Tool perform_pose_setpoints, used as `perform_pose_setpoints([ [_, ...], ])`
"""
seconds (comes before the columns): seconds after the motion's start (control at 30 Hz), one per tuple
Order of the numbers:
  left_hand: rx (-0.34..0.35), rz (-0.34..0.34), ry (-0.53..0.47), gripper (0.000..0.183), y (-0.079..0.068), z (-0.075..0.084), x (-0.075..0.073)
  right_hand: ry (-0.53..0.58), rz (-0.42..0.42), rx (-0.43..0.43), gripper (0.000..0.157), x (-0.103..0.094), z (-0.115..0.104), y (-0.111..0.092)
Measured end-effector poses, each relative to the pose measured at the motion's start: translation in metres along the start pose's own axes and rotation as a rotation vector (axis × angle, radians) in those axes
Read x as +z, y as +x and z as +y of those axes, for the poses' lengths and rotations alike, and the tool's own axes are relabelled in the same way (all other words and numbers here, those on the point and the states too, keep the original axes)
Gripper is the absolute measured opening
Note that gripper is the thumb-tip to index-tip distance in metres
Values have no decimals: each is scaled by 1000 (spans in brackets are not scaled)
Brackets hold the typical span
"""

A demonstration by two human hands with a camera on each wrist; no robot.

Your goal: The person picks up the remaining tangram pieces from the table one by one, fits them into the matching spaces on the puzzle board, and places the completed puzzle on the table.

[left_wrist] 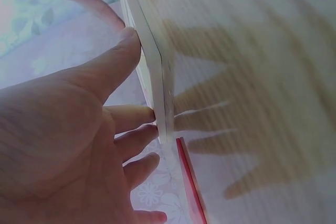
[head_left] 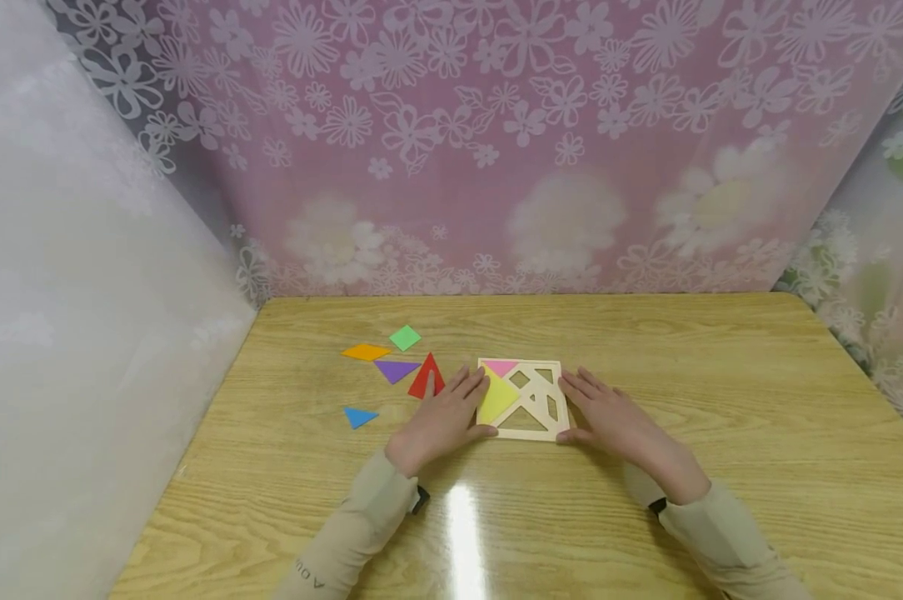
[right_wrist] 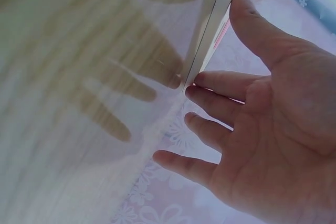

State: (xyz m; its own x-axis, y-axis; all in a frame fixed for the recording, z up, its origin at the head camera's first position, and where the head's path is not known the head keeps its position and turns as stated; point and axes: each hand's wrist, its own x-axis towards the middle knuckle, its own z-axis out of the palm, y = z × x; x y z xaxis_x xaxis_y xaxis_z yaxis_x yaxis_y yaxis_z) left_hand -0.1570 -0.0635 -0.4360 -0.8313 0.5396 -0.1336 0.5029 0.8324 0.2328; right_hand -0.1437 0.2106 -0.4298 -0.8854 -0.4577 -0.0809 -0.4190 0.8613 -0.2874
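A pale wooden tangram tray [head_left: 526, 434] lies flat between both hands. Its upper left recesses hold a pink triangle [head_left: 501, 367] and a large yellow triangle [head_left: 500, 395]; the other cutouts show the table's wood. Along the tray's left side, my left hand [head_left: 446, 421] touches the edge with fairly straight fingers, thumb at the near left corner. One of its fingers overlaps the red triangle [head_left: 430, 371]; contact there is unclear. My right hand [head_left: 609, 419] touches the right edge with extended fingers, its thumb at the near right corner. Both wrist views show fingertips against the tray's side [left_wrist: 152, 61].
Left of the tray lie a green square [head_left: 405, 337], an orange parallelogram [head_left: 366, 352], a purple triangle [head_left: 396, 370] and a blue triangle [head_left: 360, 417]. The wooden table [head_left: 721, 375] meets a flowered pink curtain [head_left: 451, 208] at its back edge.
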Motion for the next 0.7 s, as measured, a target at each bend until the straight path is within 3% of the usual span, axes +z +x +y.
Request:
perform_pose_setpoints([
  [0.5, 22, 36, -21, 78, -11, 1, 3, -22, 25, -13, 85, 4, -4, -9],
  [0.7, 3, 28, -32, 79, -11, 3, 4, -72, 129, -179, 71, 5, -7, -13],
])
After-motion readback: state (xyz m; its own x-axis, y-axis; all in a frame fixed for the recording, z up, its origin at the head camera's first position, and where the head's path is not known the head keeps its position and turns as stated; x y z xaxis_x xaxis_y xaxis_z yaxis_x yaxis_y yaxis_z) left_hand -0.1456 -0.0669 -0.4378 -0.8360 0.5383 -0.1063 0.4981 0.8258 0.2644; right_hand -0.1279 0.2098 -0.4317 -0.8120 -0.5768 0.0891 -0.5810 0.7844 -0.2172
